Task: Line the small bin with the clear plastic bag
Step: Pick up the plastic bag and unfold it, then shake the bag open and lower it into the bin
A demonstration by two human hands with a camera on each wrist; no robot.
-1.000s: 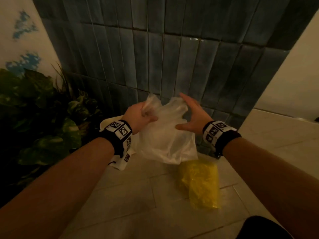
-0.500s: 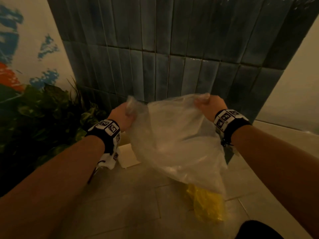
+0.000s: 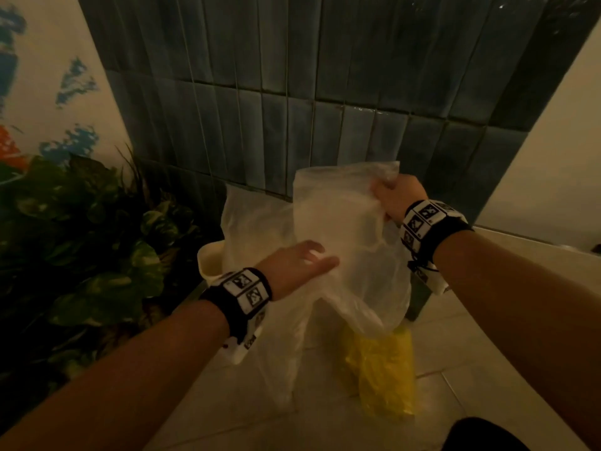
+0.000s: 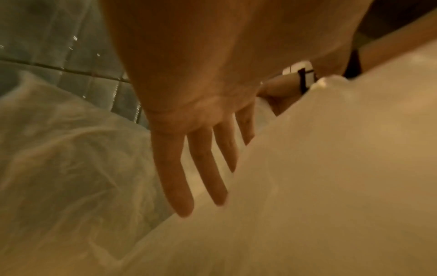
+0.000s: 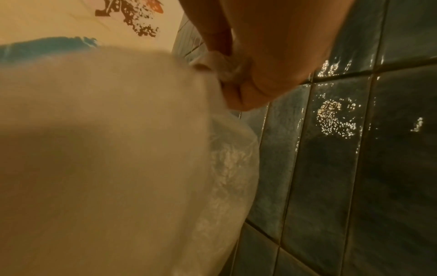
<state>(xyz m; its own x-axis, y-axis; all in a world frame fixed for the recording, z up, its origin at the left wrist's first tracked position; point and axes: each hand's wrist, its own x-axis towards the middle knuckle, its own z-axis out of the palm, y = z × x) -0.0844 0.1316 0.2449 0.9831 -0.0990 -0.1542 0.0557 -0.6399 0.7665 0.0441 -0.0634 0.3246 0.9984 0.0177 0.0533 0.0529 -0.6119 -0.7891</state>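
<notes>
The right hand (image 3: 398, 198) is closed around the top edge of the bag (image 3: 341, 222); in the right wrist view the film is bunched between the thumb and the curled fingers (image 5: 246, 97). I think this grip is there to keep one side of the mouth high, so that the rest of the bag hangs free under it. The left hand (image 3: 297, 266) is open and holds nothing. Its fingers (image 4: 175, 177) are straight and a little spread, and they go in between two layers of the film, probably to separate them and open the mouth wider before it goes over the bin (image 3: 211, 258).

The bag hangs in the air between the two hands, above the floor (image 3: 244, 402) and in front of the dark tiled wall (image 3: 325, 92). It is thin, cloudy-clear and much wrinkled, with light folds, and its lower part falls loose toward the floor. The bin is pale and stands just behind the left wrist, close to the wall; only a part of its rim shows, so I cannot say if the bag already touches it. The lining is not yet done. A yellow bag (image 3: 380, 375) lies on the floor under the clear one, and a plant (image 3: 81, 249) stands at the left.
</notes>
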